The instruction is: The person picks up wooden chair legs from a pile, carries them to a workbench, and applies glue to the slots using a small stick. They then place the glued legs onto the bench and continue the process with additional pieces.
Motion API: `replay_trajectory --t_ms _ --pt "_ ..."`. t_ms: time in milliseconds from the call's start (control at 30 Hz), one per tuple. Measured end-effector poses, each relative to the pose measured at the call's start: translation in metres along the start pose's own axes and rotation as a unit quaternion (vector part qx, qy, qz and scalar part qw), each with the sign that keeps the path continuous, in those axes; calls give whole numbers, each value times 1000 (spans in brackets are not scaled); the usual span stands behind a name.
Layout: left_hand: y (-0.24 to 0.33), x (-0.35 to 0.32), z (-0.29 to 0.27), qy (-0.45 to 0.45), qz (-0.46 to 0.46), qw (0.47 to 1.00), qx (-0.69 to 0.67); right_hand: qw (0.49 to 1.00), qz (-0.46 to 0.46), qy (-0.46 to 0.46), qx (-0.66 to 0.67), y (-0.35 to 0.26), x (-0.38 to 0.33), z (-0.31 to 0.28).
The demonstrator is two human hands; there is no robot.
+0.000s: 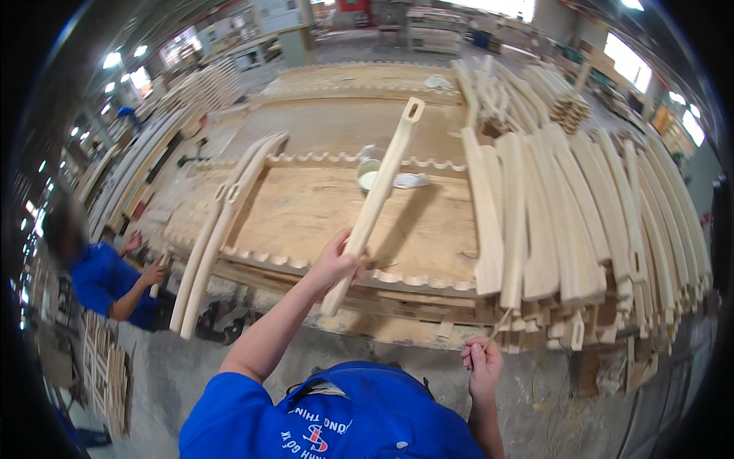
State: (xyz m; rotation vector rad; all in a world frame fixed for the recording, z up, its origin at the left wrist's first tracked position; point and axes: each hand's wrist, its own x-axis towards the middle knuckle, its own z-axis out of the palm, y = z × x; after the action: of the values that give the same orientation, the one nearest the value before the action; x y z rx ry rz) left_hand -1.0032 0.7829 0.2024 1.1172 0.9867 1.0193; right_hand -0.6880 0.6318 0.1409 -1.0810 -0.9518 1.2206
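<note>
My left hand (336, 264) is wrapped round a long pale wooden leg (381, 180), holding it tilted above the workbench. An oval slot is cut through the leg's far end. In my right hand (482, 364), closer to my body, a thin stick-like tool (501, 322) is pinched; its tip is too small to make out. Beyond the leg stands a round pot (368, 176) with white stuff in it, and a crumpled white cloth (411, 180) lies beside it.
A large stack of curved wooden pieces (569, 222) fills the right side. Two slotted curved pieces (216, 237) lie across the left. Scalloped wooden strips (336, 273) edge the bench panel (321, 210). A co-worker in blue (115, 279) stands at left, holding a wooden piece.
</note>
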Motion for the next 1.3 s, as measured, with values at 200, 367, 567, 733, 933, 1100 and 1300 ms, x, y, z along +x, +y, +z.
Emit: replay_trajectory --t_ms 200,367,567,733,933,1100,1300 --pt "-48 -132 -103 121 26 992 17 978 50 -202 -11 3 34 61" --pt "-97 -210 -125 180 31 982 -53 947 45 -318 -31 1 50 120" --pt "-144 -255 -122 296 42 953 -55 930 86 -356 -43 18 32 154" --pt "-180 -289 -119 417 46 860 289 917 111 -379 -53 30 15 157" --pt "-213 -326 -92 520 -123 740 410 919 88 -380 -57 27 29 130" --pt "-220 -328 -66 483 -346 626 505 934 92 -339 -63 32 39 91" --pt "-192 -316 -50 438 -353 609 558 929 124 -341 -73 41 50 63"
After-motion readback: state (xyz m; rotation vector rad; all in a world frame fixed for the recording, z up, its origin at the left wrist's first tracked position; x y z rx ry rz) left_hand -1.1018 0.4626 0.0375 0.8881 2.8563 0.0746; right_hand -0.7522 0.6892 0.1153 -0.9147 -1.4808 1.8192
